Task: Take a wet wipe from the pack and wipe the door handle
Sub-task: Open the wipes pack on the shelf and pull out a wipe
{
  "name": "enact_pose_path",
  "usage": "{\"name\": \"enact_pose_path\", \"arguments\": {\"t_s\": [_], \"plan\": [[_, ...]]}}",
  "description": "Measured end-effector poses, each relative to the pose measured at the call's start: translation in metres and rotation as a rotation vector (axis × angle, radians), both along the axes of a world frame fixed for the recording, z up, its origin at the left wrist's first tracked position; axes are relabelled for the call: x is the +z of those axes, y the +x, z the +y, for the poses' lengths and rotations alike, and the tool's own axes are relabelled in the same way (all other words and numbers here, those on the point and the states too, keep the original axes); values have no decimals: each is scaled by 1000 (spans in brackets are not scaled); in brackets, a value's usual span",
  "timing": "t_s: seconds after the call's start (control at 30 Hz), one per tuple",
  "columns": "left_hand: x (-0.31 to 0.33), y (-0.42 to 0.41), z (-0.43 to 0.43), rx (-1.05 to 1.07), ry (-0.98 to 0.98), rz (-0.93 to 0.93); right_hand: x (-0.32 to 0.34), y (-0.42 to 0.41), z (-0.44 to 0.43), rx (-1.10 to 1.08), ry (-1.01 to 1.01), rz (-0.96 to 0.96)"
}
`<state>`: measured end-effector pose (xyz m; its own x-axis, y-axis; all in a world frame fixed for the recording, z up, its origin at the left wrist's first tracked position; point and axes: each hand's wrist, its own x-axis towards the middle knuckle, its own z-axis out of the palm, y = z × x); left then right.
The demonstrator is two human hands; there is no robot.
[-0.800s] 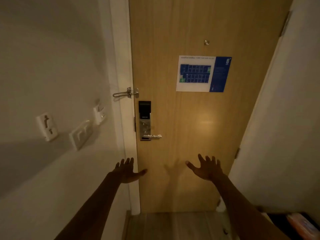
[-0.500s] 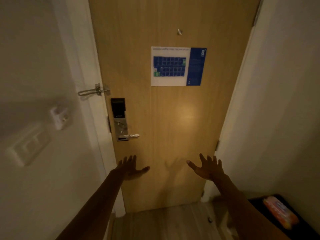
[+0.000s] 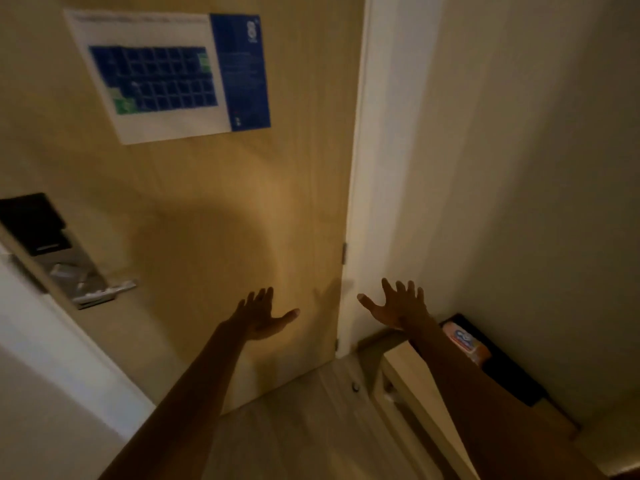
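Wipe pack on dark shelf top by wall, rt of door.

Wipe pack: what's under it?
The wipe pack lies on a black surface on top of a low wooden unit by the wall. The right forearm covers the pack's near end, so what lies under that end is hidden.

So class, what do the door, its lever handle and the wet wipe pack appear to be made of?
Door: wood or wood-look laminate, matte, faint vertical grain.
Lever handle: metal, silvery, catching glints; blurred.
Wet wipe pack: probably soft plastic film, glossy printed orange wrapper.
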<state>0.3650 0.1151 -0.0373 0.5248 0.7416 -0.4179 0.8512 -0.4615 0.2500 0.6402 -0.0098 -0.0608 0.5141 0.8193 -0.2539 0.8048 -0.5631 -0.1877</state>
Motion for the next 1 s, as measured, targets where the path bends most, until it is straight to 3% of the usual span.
{"name": "enact_pose_path", "arguments": {"t_s": [0.23, 0.43, 0.73, 1.0], "plan": [[-37, 97, 42, -150, -11, 5, -41, 69, -6, -196, 30, 1], [-68, 200, 80, -364, -6, -146, -75, 119, -30, -446, 32, -51], [-110, 341, 71, -661, -114, -59, -121, 203, -72, -722, 27, 37], [-189, 459, 49, -718, -143, -98, -195, 302, -85, -732, -21, 131]]}}
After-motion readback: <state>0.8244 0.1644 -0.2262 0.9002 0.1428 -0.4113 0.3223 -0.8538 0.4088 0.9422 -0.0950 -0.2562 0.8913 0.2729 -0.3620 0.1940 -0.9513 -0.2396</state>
